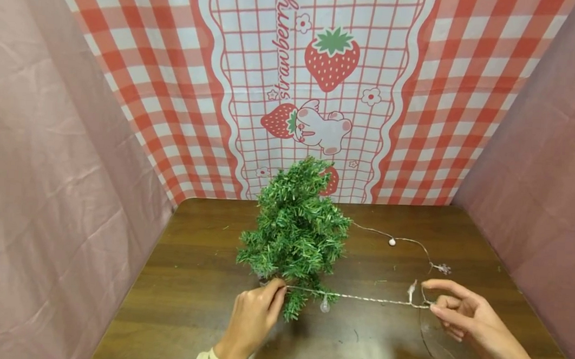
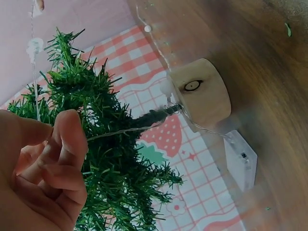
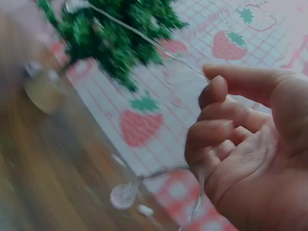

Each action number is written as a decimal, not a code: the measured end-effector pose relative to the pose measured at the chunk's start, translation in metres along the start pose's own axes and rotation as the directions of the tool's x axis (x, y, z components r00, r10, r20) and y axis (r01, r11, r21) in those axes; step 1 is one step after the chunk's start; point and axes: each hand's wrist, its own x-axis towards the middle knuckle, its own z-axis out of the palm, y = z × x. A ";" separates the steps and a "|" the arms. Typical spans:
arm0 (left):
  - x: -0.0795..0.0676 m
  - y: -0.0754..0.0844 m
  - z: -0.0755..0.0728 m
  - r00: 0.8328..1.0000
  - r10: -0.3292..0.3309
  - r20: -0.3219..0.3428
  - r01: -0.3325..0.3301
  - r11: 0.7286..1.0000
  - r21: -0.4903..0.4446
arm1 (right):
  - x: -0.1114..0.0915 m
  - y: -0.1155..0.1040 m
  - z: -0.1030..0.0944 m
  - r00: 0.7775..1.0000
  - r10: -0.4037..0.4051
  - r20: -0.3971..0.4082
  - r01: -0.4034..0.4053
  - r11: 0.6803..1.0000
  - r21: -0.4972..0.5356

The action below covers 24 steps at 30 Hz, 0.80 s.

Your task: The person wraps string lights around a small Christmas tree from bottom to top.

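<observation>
A small green artificial Christmas tree (image 1: 299, 229) stands on the table. My left hand (image 1: 253, 313) is close to its lower front branches and pinches a string light wire (image 1: 369, 300) between thumb and forefinger. Off to the right of the tree, the thumb and fingers of my right hand (image 1: 477, 319) pinch the same wire. Between the hands it runs nearly straight, with a clear bulb (image 1: 325, 304) hanging from it. More wire hangs below the right hand. In the left wrist view the wire also passes by the trunk to a flat white battery box (image 2: 240, 161).
The tree's round wooden base (image 2: 207, 96) rests on the brown wooden table (image 1: 189, 283). Behind the tree, wire with a white ball (image 1: 392, 242) and a snowflake light (image 1: 443, 269) lies on the right. A strawberry-print cloth (image 1: 167, 59) hangs at the back, with pink curtains (image 1: 527, 176) at both sides.
</observation>
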 end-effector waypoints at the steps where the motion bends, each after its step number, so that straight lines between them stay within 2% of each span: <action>1: 0.000 0.000 0.001 1.000 0.002 0.003 -0.002 1.000 0.007 | -0.003 -0.005 -0.003 0.999 0.014 -0.050 -0.020 0.990 -0.139; 2: 0.000 -0.001 0.001 1.000 0.005 0.004 -0.005 1.000 0.016 | -0.005 -0.009 -0.006 0.996 0.018 -0.087 -0.041 0.961 -0.273; 4: 0.000 -0.001 0.004 1.000 0.013 0.009 -0.013 0.999 0.033 | -0.010 -0.015 -0.012 0.987 0.032 -0.158 -0.107 0.863 -0.494; 5: 0.000 -0.001 0.005 1.000 0.017 0.011 -0.017 0.999 0.042 | -0.011 -0.018 -0.014 0.983 0.030 -0.180 -0.130 0.812 -0.569; 7: 0.000 -0.001 0.007 0.999 0.030 0.011 -0.030 0.997 0.064 | -0.014 -0.020 -0.019 0.976 0.026 -0.215 -0.164 0.739 -0.654; 9: 0.000 0.000 0.009 0.999 0.036 0.010 -0.037 0.996 0.077 | -0.016 -0.022 -0.023 0.969 0.028 -0.247 -0.194 0.708 -0.680; 12: 0.001 0.000 0.011 1.000 0.023 0.004 -0.023 0.995 0.093 | -0.018 -0.022 -0.030 0.967 0.007 -0.256 -0.189 0.696 -0.693; 14: 0.001 -0.001 0.011 1.000 0.009 0.001 -0.009 0.995 0.100 | -0.018 -0.022 -0.034 0.966 0.000 -0.257 -0.189 0.677 -0.712; 15: 0.001 -0.001 0.012 1.000 0.000 -0.003 0.000 0.995 0.099 | -0.019 -0.023 -0.037 0.964 -0.003 -0.266 -0.199 0.655 -0.729; 18: 0.002 -0.004 0.012 1.000 -0.022 -0.012 0.023 0.994 0.104 | -0.020 -0.025 -0.046 0.952 -0.003 -0.307 -0.252 0.563 -0.787; 20: 0.001 -0.005 0.012 0.999 -0.035 -0.010 0.036 0.994 0.102 | -0.021 -0.028 -0.054 0.934 -0.001 -0.358 -0.309 0.499 -0.810; 21: 0.001 -0.006 0.012 0.999 -0.040 -0.007 0.041 0.994 0.103 | -0.022 -0.029 -0.058 0.923 0.006 -0.386 -0.341 0.481 -0.807; 22: 0.001 -0.006 0.012 0.999 -0.043 -0.003 0.043 0.993 0.106 | -0.023 -0.029 -0.062 0.918 0.016 -0.397 -0.355 0.480 -0.802; 24: 0.000 -0.007 0.012 0.999 -0.047 0.009 0.045 0.994 0.099 | -0.025 -0.029 -0.069 0.915 0.044 -0.402 -0.368 0.505 -0.781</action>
